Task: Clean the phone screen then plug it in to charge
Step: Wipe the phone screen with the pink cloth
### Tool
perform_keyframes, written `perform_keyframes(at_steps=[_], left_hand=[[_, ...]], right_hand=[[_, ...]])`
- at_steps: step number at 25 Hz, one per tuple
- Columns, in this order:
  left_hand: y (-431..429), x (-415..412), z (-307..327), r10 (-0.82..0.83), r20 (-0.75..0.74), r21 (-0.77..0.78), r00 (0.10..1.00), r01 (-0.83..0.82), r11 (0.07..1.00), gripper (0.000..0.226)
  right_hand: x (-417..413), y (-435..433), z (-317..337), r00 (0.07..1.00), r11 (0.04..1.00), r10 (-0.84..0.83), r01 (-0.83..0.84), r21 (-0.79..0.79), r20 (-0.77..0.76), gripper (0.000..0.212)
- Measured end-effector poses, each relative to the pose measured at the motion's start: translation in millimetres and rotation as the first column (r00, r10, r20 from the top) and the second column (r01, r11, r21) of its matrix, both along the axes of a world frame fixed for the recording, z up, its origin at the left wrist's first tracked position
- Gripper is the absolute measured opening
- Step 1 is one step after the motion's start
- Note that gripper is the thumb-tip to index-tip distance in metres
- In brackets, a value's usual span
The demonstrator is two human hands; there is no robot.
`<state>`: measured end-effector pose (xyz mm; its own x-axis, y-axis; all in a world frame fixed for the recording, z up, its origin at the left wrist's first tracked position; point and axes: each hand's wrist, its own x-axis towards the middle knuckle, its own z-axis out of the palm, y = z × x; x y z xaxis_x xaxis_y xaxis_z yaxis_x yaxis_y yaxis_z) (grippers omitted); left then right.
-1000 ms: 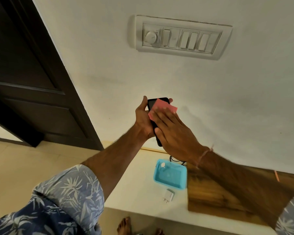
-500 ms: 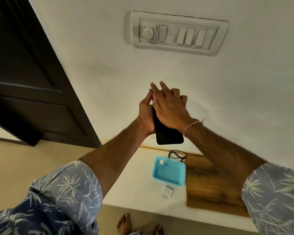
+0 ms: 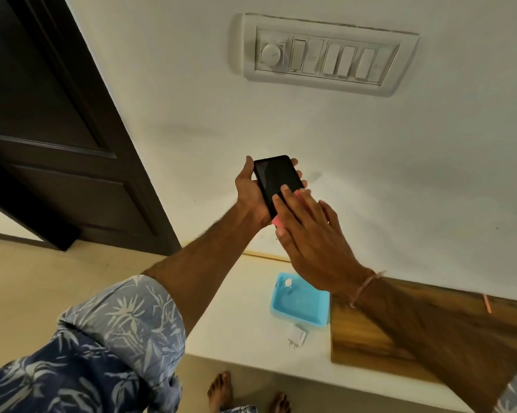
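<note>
My left hand [image 3: 249,193] grips a black phone [image 3: 276,177] from behind, screen toward me, held up in front of the white wall. My right hand [image 3: 308,234] lies flat over the phone's lower part, pressing a pink cloth [image 3: 278,223] against the screen; only a small edge of the cloth shows under the palm. A white charger plug [image 3: 297,338] lies on the white shelf [image 3: 239,317] below, beside a light blue tray [image 3: 299,305].
A switch panel [image 3: 322,56] with a dial and several switches is on the wall above. A dark door [image 3: 52,120] stands at the left. A wooden board [image 3: 367,332] lies on the shelf's right. Bare feet [image 3: 221,389] show on the floor.
My right hand has slid with the cloth from the top of the phone down to its lower part, uncovering the upper screen. The phone is now tilted with its screen facing me.
</note>
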<state>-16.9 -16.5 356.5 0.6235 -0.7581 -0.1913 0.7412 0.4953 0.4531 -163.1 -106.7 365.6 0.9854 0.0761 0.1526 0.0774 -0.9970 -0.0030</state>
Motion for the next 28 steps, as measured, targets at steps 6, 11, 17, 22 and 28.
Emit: perform_keyframes(at_steps=[6,11,17,22,28], left_hand=[[-9,-13,2,-0.023,-0.087,0.071,0.996,0.03,0.997,0.081],[-12,-18,5,0.03,-0.104,-0.032,0.994,-0.034,0.999,0.062],[3,-11,0,-0.072,-0.001,-0.008,0.997,0.072,0.997,0.084],[8,-5,-12,-0.017,-0.03,0.028,0.999,0.018,0.999,0.093],[-1,-13,-8,0.001,-0.116,0.119,0.993,0.013,0.993,0.084]], right_hand=[[67,-11,14,0.972,0.961,-0.229,0.234,0.148,-0.051,0.057],[90,5,23,0.97,0.961,-0.244,0.239,0.137,0.018,0.056],[27,25,10,0.993,0.994,-0.114,0.114,-0.003,0.01,0.06],[-17,16,-7,0.997,1.0,-0.022,0.022,0.002,-0.068,0.059],[51,-1,6,0.972,0.967,-0.224,0.231,0.108,-0.07,0.058]])
